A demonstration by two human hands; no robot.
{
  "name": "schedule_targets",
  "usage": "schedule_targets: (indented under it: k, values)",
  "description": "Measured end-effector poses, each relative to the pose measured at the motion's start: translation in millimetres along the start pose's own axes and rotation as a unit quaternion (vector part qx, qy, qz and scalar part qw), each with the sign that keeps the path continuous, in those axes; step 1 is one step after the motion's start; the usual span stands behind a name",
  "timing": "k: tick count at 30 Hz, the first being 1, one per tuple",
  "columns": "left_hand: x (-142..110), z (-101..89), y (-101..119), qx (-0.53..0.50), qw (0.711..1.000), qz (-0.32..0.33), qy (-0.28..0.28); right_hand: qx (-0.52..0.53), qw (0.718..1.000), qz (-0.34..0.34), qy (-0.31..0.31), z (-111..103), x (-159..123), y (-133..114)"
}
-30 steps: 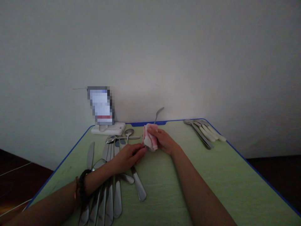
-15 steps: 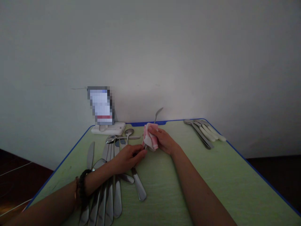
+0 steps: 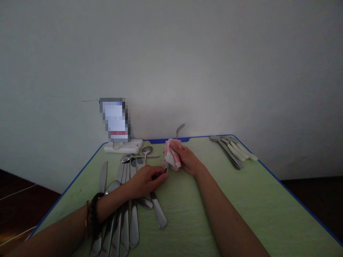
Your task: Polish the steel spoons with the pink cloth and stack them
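My left hand (image 3: 148, 181) is closed on the lower handle of a metal piece of cutlery. Its curved head (image 3: 180, 130) sticks up past the cloth, seen side-on, so whether it is a spoon or a fork is unclear. A folded pink and white cloth (image 3: 173, 153) is wrapped round the shaft, pinched in my right hand (image 3: 187, 159). Below and around my left forearm lie several metal table knives (image 3: 134, 228) and other cutlery, partly hidden by the arm. A small spoon (image 3: 147, 151) rests just beyond the left hand.
A blurred-out screen (image 3: 115, 119) stands on a white base (image 3: 124, 146) at the back left, against the wall. At the back right lie metal spoons (image 3: 227, 151) beside cutlery with white handles (image 3: 241, 151). The green table (image 3: 241, 214) has a blue edge.
The cutlery's head has dipped slightly and shifted a little left. The cloth has moved slightly up and right, showing more of the handle by my left hand.
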State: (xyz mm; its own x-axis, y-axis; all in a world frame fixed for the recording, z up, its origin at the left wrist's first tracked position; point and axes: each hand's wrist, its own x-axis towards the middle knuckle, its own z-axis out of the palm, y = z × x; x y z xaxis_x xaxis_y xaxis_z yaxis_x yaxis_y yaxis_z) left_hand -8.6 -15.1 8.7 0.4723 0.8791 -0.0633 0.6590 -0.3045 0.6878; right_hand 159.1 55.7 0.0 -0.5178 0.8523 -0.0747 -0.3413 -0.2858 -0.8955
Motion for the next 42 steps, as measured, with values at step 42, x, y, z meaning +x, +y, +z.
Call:
schedule_targets:
  k: [42]
  values:
    - [-1.9,-0.5,2.5,0.009,0.999,0.024,-0.02,0.069,0.989,-0.037,0.123,-2.1,7.6,0.2]
